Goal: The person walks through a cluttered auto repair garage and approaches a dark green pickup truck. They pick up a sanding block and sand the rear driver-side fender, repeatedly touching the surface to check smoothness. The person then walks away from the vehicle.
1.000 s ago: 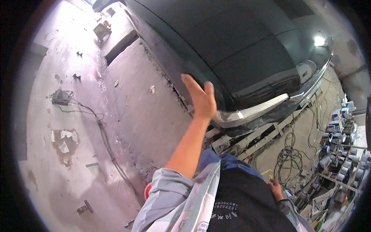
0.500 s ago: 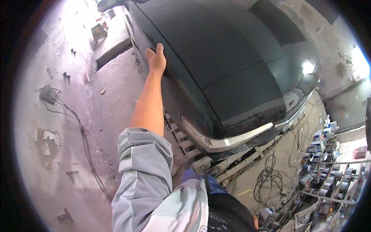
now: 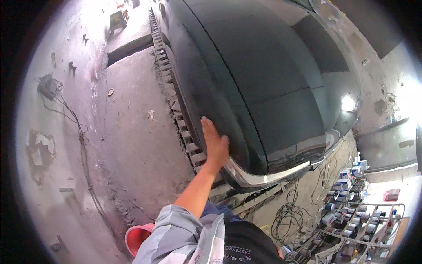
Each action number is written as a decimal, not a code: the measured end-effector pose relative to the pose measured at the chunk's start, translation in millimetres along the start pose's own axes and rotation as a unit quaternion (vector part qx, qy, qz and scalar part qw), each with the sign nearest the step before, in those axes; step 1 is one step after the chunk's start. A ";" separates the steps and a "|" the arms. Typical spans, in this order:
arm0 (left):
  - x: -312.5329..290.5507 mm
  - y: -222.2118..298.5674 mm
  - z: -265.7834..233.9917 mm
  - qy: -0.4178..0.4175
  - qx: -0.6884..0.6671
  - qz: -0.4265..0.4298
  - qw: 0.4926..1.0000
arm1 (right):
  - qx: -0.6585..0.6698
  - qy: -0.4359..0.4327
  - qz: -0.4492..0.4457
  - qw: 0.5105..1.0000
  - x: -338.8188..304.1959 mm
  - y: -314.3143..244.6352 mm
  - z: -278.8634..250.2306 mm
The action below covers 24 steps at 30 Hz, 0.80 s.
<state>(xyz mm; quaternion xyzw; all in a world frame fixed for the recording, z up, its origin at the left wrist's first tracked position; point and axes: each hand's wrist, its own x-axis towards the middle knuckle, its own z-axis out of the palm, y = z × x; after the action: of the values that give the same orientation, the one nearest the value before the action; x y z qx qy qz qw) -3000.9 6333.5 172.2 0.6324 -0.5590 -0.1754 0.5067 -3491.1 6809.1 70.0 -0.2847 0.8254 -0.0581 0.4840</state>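
My left hand [image 3: 215, 141] lies with fingers stretched against the side of a dark car [image 3: 281, 66], near its front corner. The thumb is apart from the fingers, and I see nothing held. Beneath the palm is the dark front fender [image 3: 231, 132], just above a pale, shiny strip [image 3: 241, 173] that wraps round the car's front. A grey sleeve [image 3: 169, 235] is pushed up on that arm. Of my right side, only a sliver of skin shows beside the black garment [image 3: 246, 244]; the right hand's fingers are hidden.
A slotted grate [image 3: 187, 136] runs along the car's side. A pink-red container [image 3: 136, 240] stands by my left sleeve. Coiled cables [image 3: 288, 215] lie ahead of the car. Several cans [image 3: 351, 224] crowd a rack at right. Wires hang on the left wall [image 3: 52, 176].
My left hand has moved down along the car's side toward its front corner. The view has shifted, bringing more grate and the pink-red container into sight.
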 end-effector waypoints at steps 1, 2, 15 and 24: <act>-2.1 10.1 -2.1 -0.006 0.000 -0.016 1.000 | -0.001 0.003 -0.009 1.000 -3.8 -28.1 -1.5; 5.2 18.7 -4.9 0.010 -0.002 0.042 0.999 | -0.005 0.008 -0.017 1.000 -8.1 -56.4 -1.5; 236.3 -17.1 -64.0 0.041 0.068 0.230 0.970 | -0.051 -0.035 -0.046 0.997 -29.9 -116.3 17.9; 175.5 -9.9 -46.4 -0.004 0.048 0.264 0.963 | 0.068 -0.024 0.023 0.997 -29.0 -56.7 21.2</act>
<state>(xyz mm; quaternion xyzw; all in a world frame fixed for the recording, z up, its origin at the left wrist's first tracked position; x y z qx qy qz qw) -2904.0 6197.5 244.1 0.4847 -0.7163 -0.0111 0.5019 -3439.3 6781.1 102.2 -0.2333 0.8140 -0.0962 0.5232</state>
